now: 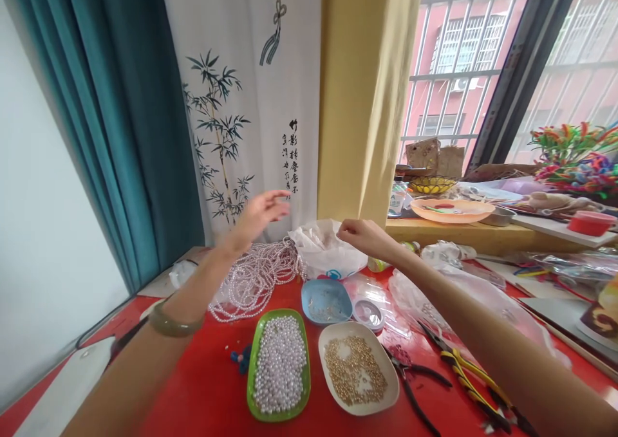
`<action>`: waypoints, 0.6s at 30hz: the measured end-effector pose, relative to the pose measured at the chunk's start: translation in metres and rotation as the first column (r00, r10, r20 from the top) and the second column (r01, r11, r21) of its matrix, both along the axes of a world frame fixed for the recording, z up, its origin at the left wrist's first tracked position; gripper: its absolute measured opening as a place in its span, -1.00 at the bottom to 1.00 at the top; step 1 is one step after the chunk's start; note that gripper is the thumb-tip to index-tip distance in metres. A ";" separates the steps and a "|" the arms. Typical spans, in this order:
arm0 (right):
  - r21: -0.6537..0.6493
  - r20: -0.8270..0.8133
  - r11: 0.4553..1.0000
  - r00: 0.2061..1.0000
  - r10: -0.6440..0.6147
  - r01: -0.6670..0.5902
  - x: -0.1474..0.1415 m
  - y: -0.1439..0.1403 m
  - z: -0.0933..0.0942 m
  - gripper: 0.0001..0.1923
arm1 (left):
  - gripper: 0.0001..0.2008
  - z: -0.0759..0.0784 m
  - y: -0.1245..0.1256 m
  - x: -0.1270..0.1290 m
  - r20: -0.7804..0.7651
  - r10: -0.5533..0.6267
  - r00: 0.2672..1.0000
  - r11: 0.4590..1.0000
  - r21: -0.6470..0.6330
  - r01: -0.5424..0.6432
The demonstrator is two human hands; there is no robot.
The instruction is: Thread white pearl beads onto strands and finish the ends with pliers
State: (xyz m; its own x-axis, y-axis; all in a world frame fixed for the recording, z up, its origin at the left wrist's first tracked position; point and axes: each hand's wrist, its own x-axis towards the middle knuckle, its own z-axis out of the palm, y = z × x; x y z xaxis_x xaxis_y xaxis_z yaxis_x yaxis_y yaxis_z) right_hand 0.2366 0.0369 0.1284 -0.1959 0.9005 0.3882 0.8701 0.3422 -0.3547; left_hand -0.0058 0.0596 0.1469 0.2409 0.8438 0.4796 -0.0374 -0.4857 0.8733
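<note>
My left hand (263, 215) is raised above the pearl bead strands (255, 276), its fingers apart and nothing visible in them. Level with it, my right hand (360, 231) is closed in front of the white plastic bag (328, 253); whatever it may hold is hidden. Below the hands, a green tray (251, 385) holds white pearl beads (280, 363). Beside it stands a cream tray (393, 392) of small gold beads (355, 366). A blue dish (327, 289) with a few small pieces sits behind them.
Black-handled pliers (410, 385) and yellow-black pliers (468, 372) lie on the red table (193, 385) at right. A tape roll (369, 313) and clear plastic bags (463, 295) are nearby. Along the windowsill stand an orange plate (451, 212) and colourful craft flowers (574, 154).
</note>
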 end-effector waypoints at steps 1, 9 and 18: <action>-0.031 -0.099 0.998 0.994 0.050 -0.053 -0.006 -0.001 0.000 -0.78 | -0.63 -0.002 -0.005 0.019 0.041 -0.088 0.995 0.996 -0.026 0.089; 0.174 -0.882 0.916 0.356 0.309 -0.362 -0.047 -0.014 -0.002 -0.66 | -0.41 -0.047 -0.022 0.113 0.350 -0.501 0.792 0.802 -0.158 0.577; 0.203 -0.972 0.859 0.009 0.234 -0.469 -0.026 -0.015 0.003 -0.73 | -0.64 -0.067 -0.016 0.099 -0.075 -0.606 0.792 0.768 -0.315 0.558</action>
